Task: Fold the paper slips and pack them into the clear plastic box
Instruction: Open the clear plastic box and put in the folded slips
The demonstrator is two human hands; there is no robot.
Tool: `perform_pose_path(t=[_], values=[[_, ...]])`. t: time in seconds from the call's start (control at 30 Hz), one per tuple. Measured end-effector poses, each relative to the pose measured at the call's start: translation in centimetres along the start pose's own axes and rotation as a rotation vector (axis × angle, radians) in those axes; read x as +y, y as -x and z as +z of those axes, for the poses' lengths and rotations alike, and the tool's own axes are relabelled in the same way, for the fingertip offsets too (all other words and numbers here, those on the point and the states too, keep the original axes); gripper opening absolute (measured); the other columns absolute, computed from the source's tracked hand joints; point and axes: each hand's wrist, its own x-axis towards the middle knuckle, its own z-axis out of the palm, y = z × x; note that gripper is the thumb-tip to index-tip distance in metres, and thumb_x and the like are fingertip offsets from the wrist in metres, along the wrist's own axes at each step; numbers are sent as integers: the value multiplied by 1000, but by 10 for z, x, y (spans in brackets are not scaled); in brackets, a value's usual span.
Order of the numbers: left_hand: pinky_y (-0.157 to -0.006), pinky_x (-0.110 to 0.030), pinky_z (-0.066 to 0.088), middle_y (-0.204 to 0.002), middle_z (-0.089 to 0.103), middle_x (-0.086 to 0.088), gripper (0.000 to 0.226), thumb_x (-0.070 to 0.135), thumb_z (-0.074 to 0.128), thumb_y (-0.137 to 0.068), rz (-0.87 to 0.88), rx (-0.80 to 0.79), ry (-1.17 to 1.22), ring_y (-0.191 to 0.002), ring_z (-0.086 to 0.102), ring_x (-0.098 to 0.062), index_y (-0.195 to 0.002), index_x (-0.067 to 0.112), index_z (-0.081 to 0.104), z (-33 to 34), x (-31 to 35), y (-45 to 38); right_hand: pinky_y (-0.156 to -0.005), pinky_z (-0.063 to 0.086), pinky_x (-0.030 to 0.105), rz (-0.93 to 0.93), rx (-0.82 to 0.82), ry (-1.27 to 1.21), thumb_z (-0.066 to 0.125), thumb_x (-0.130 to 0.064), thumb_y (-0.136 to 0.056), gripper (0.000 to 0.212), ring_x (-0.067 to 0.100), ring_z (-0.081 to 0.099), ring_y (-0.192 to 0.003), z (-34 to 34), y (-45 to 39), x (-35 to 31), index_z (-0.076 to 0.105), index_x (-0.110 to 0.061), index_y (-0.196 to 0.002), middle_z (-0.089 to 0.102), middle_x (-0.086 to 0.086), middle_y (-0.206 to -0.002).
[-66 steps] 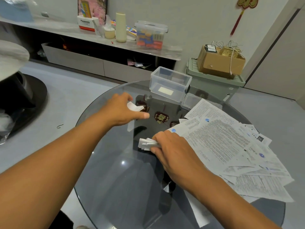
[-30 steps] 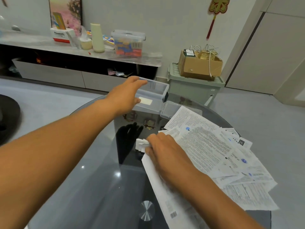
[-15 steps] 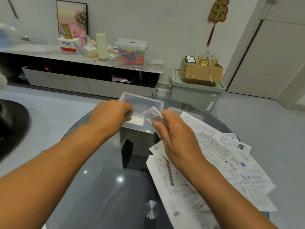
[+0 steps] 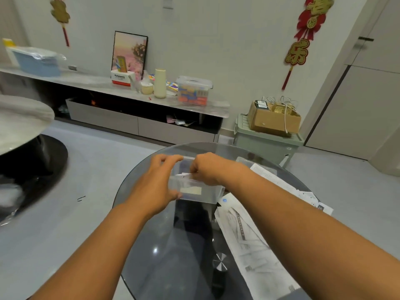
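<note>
Far left: edge of a pale round top on a black base (image 4: 32,161), partly cut off by the frame. Behind it, along the wall, a long low shelf (image 4: 91,82) w/ a blue wrapped item (image 4: 36,61), a framed picture (image 4: 129,51), a white-and-red carton (image 4: 120,77), a cream bottle (image 4: 160,83) and a lidded clear tub (image 4: 193,90) full of coloured things.

Centre: round dark glass desk (image 4: 164,245). Left hand (image 4: 158,185) grips the left end of the clear plastic box (image 4: 194,191), fingers curled over the far rim, thumb low on the near wall. Box sits on the desk's far half, open-topped, pale label on its near wall. Right hand (image 4: 207,169) reaches over the box from the right, fingers curled down into the opening, pinching a folded paper slip (image 4: 184,175) just at / inside the top of the box. Slip is small & partly hidden by the fingers; can't tell if it touches the box floor.

Right of the box: the clear lid (image 4: 244,161) lies flat on the desk, partly under the printed sheets (image 4: 255,241), a loose overlapping pile spread from the box's right corner down to the near desk edge and off to the right under the right forearm.

Far right, on the floor beyond the desk: pale green bin (image 4: 266,146) w/ a cardboard box (image 4: 273,120) on top, cables sticking out. Red-and-gold hanging ornament (image 4: 307,33) on the wall above; door (image 4: 368,94) at the edge.
</note>
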Motion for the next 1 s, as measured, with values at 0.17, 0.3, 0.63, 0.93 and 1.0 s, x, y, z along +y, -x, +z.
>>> perform_pose_path(t=[0.17, 0.3, 0.63, 0.93, 1.0], values=[[-102, -38, 48, -159, 23, 11, 71, 25, 80, -86, -8, -116, 74, -118, 56, -25, -147, 37, 46, 6, -11, -15, -90, 55, 37, 41, -123, -89, 59, -24, -99, 20, 23, 66, -96, -2, -17, -7, 78, -24, -107, 71, -1, -101], [-96, -31, 44, -148, 43, 0, 54, 25, 74, -91, -36, -148, 28, -123, 55, -26, -141, 29, 55, 11, -17, -23, -100, 55, 43, 96, -221, -273, 58, -43, -101, 32, 24, 73, -98, 5, -25, -3, 74, -19, -114, 74, 4, -109], [-67, -32, 41, -106, 68, -1, 27, 44, 66, -93, -72, -66, -322, -91, 63, -25, -116, 31, 66, 12, -7, -23, -101, 52, 48, 180, -373, -472, 35, -41, -110, 40, 37, 67, -114, -4, -14, -18, 59, -19, -134, 53, 10, -148], [-63, -32, 40, -108, 63, -2, 31, 48, 63, -94, -101, -53, -412, -89, 62, -24, -118, 29, 64, 12, -5, -25, -101, 46, 42, 219, -333, -414, 26, -39, -110, 49, 29, 58, -113, -8, -19, -22, 54, -13, -142, 55, 10, -147], [-62, -32, 40, -106, 64, -1, 30, 49, 62, -94, -108, -51, -456, -88, 63, -24, -117, 29, 65, 13, -4, -26, -99, 47, 44, 188, -377, -394, 26, -39, -111, 49, 31, 61, -114, -8, -17, -25, 50, -15, -147, 54, 9, -150]])
